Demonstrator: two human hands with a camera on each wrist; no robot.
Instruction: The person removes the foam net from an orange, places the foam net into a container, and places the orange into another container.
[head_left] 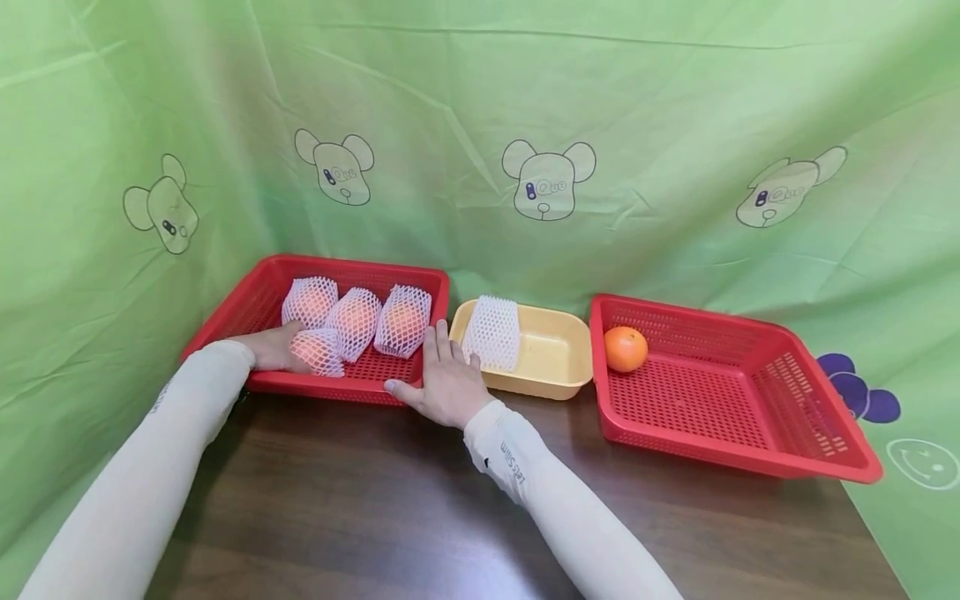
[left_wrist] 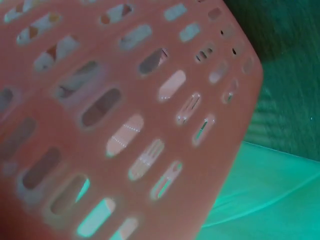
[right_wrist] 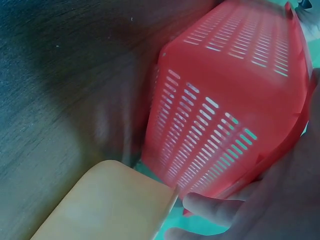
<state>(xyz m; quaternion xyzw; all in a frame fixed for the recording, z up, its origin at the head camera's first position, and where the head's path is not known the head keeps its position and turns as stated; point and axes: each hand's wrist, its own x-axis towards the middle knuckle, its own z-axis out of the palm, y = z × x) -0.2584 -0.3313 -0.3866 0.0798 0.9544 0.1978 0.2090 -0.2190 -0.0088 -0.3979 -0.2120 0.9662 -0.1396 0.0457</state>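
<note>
In the head view, a red basket (head_left: 347,390) on the left holds several oranges in white foam nets, among them a netted orange (head_left: 405,323) by its right wall. My left hand (head_left: 276,347) reaches over the front rim and grips the nearest netted orange (head_left: 319,352); part of the fingers is hidden. Fingers spread and straight, my right hand (head_left: 452,379) rests on the basket's front right corner, beside a yellow tub (head_left: 555,350). The right wrist view has its fingers (right_wrist: 215,209) by the basket rim. Basket wall (left_wrist: 200,165) fills most of the left wrist view.
An empty-looking white foam net (head_left: 492,333) lies in the yellow tub. At the right, a second red basket (head_left: 720,462) contains a bare orange (head_left: 626,348). All stand on a dark wooden table (head_left: 360,500), with a green curtain (head_left: 465,92) behind.
</note>
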